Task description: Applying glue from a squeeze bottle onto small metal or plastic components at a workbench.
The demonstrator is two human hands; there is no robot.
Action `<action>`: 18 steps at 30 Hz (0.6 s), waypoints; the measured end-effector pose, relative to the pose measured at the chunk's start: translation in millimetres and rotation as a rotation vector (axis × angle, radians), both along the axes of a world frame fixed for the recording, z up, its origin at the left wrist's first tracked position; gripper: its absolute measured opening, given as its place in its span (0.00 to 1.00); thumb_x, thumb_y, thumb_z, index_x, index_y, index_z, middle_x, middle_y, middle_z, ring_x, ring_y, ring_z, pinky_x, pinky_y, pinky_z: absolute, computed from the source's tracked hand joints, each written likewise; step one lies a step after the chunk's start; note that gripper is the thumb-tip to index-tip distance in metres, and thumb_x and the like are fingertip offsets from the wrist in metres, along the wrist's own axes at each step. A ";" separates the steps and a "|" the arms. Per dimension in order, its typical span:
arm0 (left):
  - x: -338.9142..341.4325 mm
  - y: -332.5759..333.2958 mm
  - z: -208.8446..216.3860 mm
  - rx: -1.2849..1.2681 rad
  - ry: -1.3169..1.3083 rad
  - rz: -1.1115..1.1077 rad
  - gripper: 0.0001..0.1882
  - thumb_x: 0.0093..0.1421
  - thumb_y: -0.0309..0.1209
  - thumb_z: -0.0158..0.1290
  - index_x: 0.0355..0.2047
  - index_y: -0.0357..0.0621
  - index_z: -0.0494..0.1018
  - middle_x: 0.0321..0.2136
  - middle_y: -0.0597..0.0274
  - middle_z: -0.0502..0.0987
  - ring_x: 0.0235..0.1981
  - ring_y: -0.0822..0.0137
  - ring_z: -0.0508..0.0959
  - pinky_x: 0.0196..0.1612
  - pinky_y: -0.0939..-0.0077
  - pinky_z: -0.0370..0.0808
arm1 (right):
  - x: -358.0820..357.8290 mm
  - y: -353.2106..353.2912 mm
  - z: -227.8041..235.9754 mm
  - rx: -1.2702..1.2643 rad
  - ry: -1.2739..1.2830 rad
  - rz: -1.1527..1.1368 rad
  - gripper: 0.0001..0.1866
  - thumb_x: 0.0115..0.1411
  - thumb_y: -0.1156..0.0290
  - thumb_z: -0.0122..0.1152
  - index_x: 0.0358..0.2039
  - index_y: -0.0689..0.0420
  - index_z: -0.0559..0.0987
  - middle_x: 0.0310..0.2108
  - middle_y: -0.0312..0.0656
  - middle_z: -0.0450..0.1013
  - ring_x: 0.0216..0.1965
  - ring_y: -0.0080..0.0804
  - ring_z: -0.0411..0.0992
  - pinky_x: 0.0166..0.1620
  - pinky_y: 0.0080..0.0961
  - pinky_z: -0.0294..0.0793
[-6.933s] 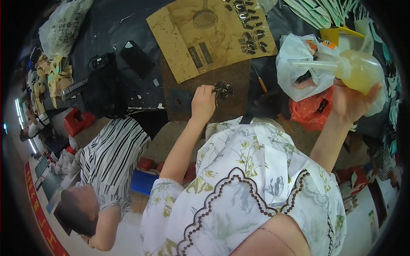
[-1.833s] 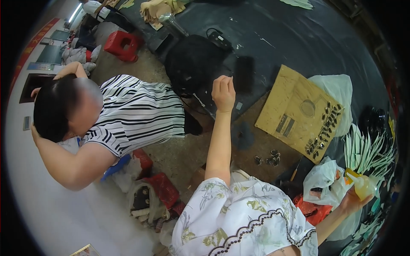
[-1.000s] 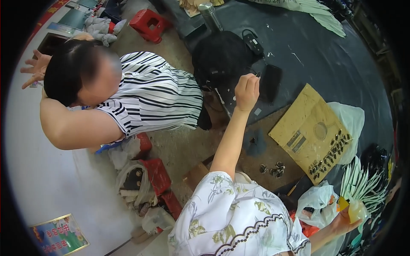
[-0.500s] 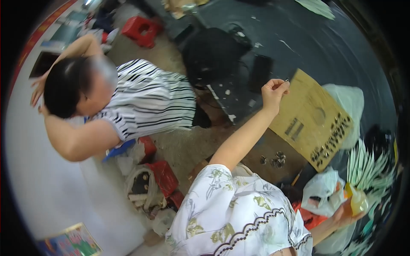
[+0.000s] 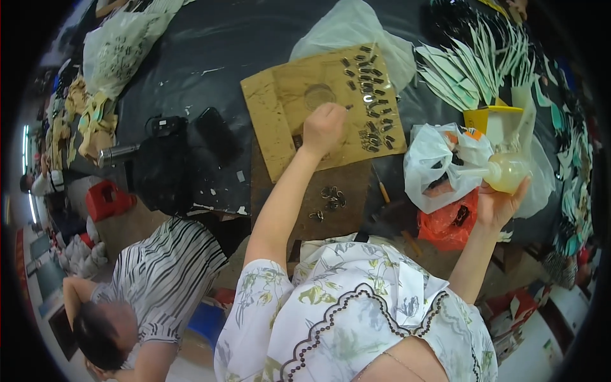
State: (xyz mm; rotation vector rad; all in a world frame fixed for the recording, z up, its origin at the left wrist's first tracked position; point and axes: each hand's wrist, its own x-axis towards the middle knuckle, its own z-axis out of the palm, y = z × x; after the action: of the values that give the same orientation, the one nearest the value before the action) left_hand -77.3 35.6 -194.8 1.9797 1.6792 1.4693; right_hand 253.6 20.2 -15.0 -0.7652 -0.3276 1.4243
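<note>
My left hand (image 5: 324, 129) is over a brown cardboard sheet (image 5: 280, 149), its fingers pinched together. At the fingertips shows a small dark metal piece (image 5: 348, 107), too small to make out fully. Rows of similar shiny, buckle-like pieces (image 5: 375, 95) lie along the sheet's right side. Several more loose metal pieces (image 5: 332, 198) lie on a brown board (image 5: 280, 191) nearer to me. My right hand (image 5: 499, 200) is wrapped round a soft squeeze bottle (image 5: 511, 172) of yellowish liquid. The bottle is tilted sideways, its pale nozzle pointing left over a white plastic bag (image 5: 420, 172).
A red bag (image 5: 449, 223) lies beside the white one. Pale green strips (image 5: 452, 76) fan out behind a yellow box (image 5: 487, 121). A black phone (image 5: 213, 130) and a black bag (image 5: 165, 172) are at left, near a person in a striped shirt (image 5: 159, 274).
The view has swung to the left, toward the table. My left hand has come from beyond the sheet's far edge to over the sheet. My right hand still holds the squeeze bottle.
</note>
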 end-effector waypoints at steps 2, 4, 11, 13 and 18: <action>-2.4 16.0 -4.2 0.101 0.128 -0.003 0.05 0.42 0.21 0.50 0.22 0.43 0.69 0.22 0.63 0.71 0.23 0.61 0.72 0.24 0.74 0.70 | -0.4 -1.4 2.0 -0.020 -0.017 -0.029 0.22 0.52 0.57 0.55 0.43 0.56 0.68 0.42 0.39 0.68 0.44 0.35 0.67 0.46 0.34 0.68; -6.0 28.4 -6.7 0.122 0.299 -0.038 0.06 0.41 0.22 0.49 0.22 0.44 0.68 0.22 0.64 0.70 0.25 0.64 0.72 0.25 0.75 0.70 | 1.4 -2.1 2.9 -0.028 -0.009 -0.056 0.22 0.52 0.57 0.56 0.43 0.56 0.68 0.42 0.39 0.68 0.44 0.34 0.67 0.46 0.34 0.68; -10.8 29.3 -5.1 0.138 0.393 -0.133 0.08 0.40 0.22 0.48 0.25 0.43 0.69 0.23 0.62 0.70 0.26 0.63 0.72 0.28 0.73 0.70 | 4.6 1.5 -1.6 -0.026 0.073 -0.041 0.25 0.52 0.57 0.55 0.46 0.58 0.66 0.46 0.47 0.65 0.48 0.45 0.64 0.46 0.37 0.69; -10.8 24.5 8.8 0.148 0.366 -0.079 0.08 0.41 0.22 0.49 0.26 0.42 0.70 0.24 0.61 0.71 0.26 0.62 0.72 0.28 0.73 0.71 | -1.7 5.5 -4.3 -0.012 0.173 0.045 0.27 0.52 0.56 0.55 0.47 0.59 0.65 0.48 0.50 0.62 0.50 0.49 0.61 0.46 0.38 0.69; 12.7 -13.2 55.7 -0.051 -0.069 0.070 0.09 0.47 0.21 0.51 0.31 0.40 0.71 0.26 0.60 0.73 0.27 0.66 0.73 0.30 0.78 0.70 | -45.7 9.5 -22.3 -0.146 0.551 0.320 0.31 0.51 0.54 0.54 0.50 0.60 0.61 0.50 0.61 0.56 0.55 0.56 0.52 0.48 0.42 0.67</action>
State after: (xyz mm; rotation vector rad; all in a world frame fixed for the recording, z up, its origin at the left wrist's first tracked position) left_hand -64.6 22.4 -139.2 1.8408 1.7551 1.4839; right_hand 207.9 29.8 -37.3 -0.4171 0.0882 1.9108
